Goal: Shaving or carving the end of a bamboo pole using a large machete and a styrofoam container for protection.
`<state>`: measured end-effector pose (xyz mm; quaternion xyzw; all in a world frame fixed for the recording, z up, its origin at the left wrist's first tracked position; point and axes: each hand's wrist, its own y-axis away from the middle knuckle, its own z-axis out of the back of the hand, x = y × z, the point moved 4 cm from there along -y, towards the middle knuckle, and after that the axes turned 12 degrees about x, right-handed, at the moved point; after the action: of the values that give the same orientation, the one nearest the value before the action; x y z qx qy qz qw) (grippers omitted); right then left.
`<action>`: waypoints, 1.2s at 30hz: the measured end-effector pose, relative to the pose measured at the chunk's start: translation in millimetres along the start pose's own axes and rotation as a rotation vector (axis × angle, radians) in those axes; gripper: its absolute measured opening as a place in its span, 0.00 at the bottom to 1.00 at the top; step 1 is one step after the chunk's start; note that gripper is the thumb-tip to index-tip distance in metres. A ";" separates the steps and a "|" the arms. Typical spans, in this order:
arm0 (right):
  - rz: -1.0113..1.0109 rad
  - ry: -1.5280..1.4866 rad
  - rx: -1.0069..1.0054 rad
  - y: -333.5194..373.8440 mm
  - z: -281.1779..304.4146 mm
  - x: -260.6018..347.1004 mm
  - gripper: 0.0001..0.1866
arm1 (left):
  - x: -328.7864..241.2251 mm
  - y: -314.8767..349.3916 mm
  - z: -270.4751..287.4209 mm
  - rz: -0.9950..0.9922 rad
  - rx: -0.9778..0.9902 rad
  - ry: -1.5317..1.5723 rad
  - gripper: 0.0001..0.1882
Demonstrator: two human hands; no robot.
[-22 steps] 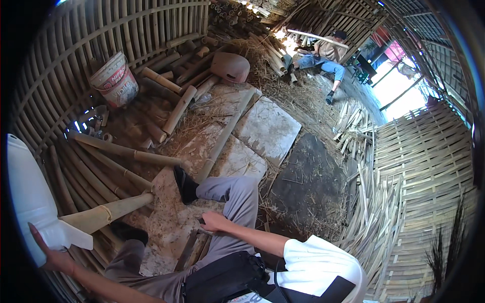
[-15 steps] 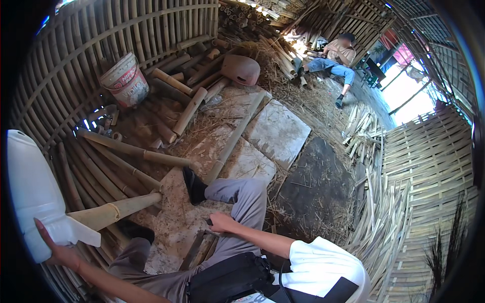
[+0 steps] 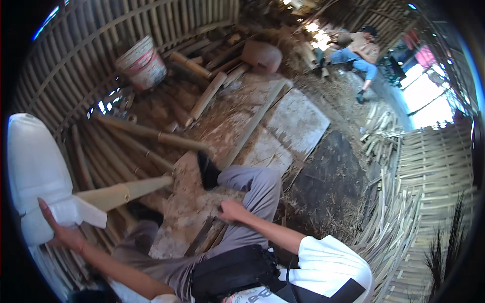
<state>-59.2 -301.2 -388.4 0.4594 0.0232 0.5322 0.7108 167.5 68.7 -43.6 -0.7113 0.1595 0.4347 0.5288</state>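
At the left edge, my left hand (image 3: 65, 235) grips a large white plastic object (image 3: 40, 166) with a rounded upper part and a flat flap. Its exact kind I cannot tell. One finger lies up along its surface; the others are hidden behind it. A thick bamboo pole (image 3: 124, 193) reaches out from behind the flap toward my feet. My right hand (image 3: 232, 211) is closed in a fist beside my bent right knee. A small dark bit shows at its fingers, too little to name. Below that hand, a short wooden piece (image 3: 202, 236) lies between my legs.
Several bamboo poles (image 3: 131, 129) lie at the left below a white bucket (image 3: 142, 65). A pinkish plastic container (image 3: 261, 55) sits farther back. Pale slabs (image 3: 298, 121) and a dark mat (image 3: 328, 177) cover the floor; bamboo strips (image 3: 386, 217) lie right. Another person (image 3: 364, 48) sits far back.
The whole scene has shifted right in the view, and its far part slightly up. My left hand still holds the white plastic object; my right fist stays by the knee.
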 end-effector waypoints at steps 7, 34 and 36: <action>0.008 -0.020 -0.048 13.0 25.5 2.4 0.20 | -28.2 6.5 -1.1 -0.005 -0.036 0.170 0.26; -0.050 -0.060 -0.041 19.0 34.5 16.7 0.18 | -111.1 -45.2 -171.5 -0.493 0.303 -0.001 0.22; -0.020 -0.053 -0.031 16.6 31.0 19.8 0.17 | -113.7 -26.8 -225.9 -0.514 0.316 0.049 0.23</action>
<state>-46.7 -305.1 -350.2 0.4622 0.0005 0.5130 0.7233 222.6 -148.6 76.5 -0.6475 0.0526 0.2392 0.7216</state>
